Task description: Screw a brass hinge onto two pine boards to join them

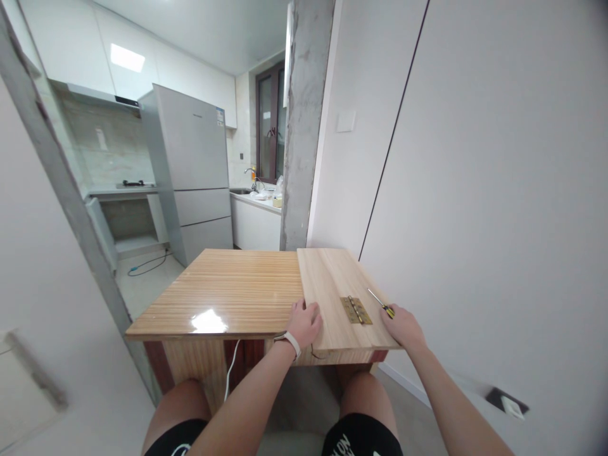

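A pale wooden board (pixel 327 278) lies on the right part of a glossy striped wooden table (pixel 237 278). On the board sits a brass hinge (pixel 356 310), opened flat. My left hand (pixel 304 324) grips the board's left edge, its fingers bent around it. At the right edge, my right hand (pixel 403 326) is closed around the yellow-and-black handle of a screwdriver (pixel 379 297). The screwdriver's thin shaft points up and left, apart from the hinge. Whether screws sit in the hinge is too small to tell.
A white cable (pixel 231 370) hangs by the table's front. A white wall (pixel 475 190) rises close on the right, with a plugged socket (pixel 507 403) low down. Beyond the table stand a grey fridge (pixel 199 145) and a sink counter (pixel 256 199). My knees are under the table's front edge.
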Demonstrator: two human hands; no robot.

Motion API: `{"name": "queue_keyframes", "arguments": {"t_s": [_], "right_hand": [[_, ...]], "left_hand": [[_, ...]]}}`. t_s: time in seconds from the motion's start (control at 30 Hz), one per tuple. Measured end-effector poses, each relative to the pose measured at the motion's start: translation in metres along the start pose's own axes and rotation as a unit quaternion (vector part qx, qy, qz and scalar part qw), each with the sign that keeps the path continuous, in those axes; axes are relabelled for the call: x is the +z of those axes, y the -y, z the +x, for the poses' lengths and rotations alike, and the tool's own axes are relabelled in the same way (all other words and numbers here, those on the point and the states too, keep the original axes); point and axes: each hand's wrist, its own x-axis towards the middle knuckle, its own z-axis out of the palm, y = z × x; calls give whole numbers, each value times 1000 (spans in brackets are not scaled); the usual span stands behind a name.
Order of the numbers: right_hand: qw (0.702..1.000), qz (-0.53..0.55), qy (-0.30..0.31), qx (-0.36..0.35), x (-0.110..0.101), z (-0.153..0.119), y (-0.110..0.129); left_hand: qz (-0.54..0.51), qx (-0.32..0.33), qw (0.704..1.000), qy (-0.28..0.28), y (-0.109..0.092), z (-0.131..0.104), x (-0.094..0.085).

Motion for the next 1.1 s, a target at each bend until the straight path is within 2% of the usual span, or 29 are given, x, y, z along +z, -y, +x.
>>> {"name": "queue_keyframes", "arguments": {"t_s": [0.4,0.77,0.97,1.1], "right_hand": [[1000,-4,3,-4,2,0,-2],[1000,-3,15,-20,1,10,-6],[999,49,11,1,-1,15,-11],[997,75,7,-3,-2,14,-6]], "left_hand": [[-25,-8,1000,-13,3,2,1],[-134,-23,990,-22,20,13,-1],[-191,-53,980,-13,20,14,-6],[-196,-74,978,-16,17,13,-9]]}}
